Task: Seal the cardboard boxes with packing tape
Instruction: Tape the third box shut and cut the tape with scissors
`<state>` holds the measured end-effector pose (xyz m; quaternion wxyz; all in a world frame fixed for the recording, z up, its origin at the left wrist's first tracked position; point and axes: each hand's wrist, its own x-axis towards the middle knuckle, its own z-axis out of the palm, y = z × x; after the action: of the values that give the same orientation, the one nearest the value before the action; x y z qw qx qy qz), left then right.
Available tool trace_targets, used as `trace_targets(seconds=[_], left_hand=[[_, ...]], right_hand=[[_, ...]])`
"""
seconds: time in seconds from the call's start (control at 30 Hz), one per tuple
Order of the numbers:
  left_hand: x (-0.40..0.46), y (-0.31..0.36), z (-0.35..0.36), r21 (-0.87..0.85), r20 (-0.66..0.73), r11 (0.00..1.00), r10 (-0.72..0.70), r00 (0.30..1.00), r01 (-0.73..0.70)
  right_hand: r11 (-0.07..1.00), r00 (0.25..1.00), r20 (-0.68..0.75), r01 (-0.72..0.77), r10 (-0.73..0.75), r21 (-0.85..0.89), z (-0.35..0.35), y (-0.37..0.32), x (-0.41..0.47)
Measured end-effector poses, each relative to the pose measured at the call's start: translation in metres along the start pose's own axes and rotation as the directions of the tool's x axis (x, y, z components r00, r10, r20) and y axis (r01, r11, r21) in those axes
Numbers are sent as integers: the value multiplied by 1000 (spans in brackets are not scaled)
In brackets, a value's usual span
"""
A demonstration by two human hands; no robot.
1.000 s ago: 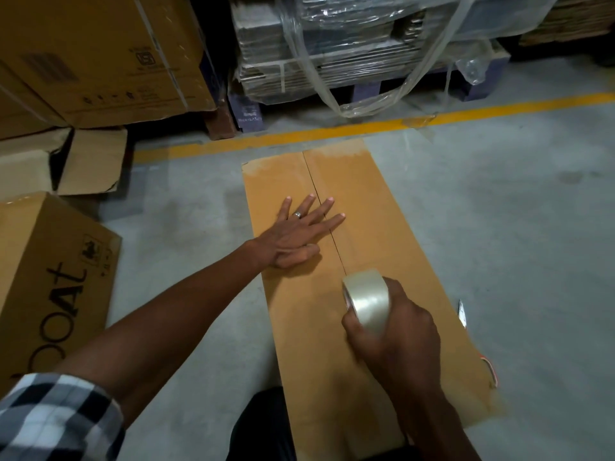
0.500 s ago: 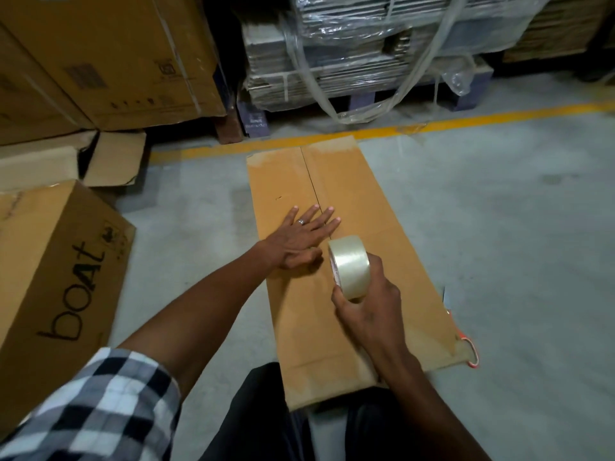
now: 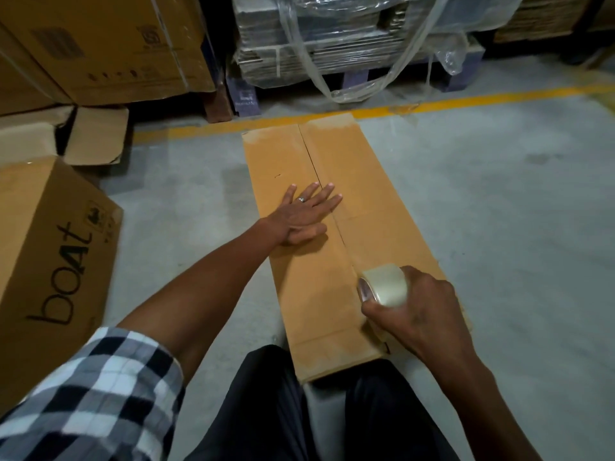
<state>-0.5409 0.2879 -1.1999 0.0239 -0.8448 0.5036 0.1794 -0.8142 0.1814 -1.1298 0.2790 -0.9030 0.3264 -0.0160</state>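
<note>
Long flat cardboard box point(image 3: 332, 247) lies on concrete floor point(image 3: 499, 227), centre seam running away from the person. Right hand point(image 3: 416, 307) grips clear tape roll point(image 3: 382, 286) on the seam's near end. Left hand point(image 3: 306, 216), fingers spread, presses flat beside seam. Printed carton point(image 3: 50, 261) left.

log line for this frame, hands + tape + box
left hand: flat, pressing box | right hand: gripping tape roll near seam | seam: near end, partly taped
</note>
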Motion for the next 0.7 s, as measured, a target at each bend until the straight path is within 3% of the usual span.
trace_targets(seconds=[0.13,0.27,0.57,0.7], left_hand=[[-13,19,8,-5,31,999,48,998,-48],[-40,41,27,-2,-21,987,160,987,-160],[-54,60,28,69,4,987,144,990,-144],[-67,72,42,78,23,966,245,969,-246]], right_hand=[[998,999,45,28,-26,-54,-3,0,-7],[996,996,52,64,-66,56,1,4,-17],[992,996,67,47,-55,113,-1,-1,-17],[966,997,11,67,-72,248,7,9,-26]])
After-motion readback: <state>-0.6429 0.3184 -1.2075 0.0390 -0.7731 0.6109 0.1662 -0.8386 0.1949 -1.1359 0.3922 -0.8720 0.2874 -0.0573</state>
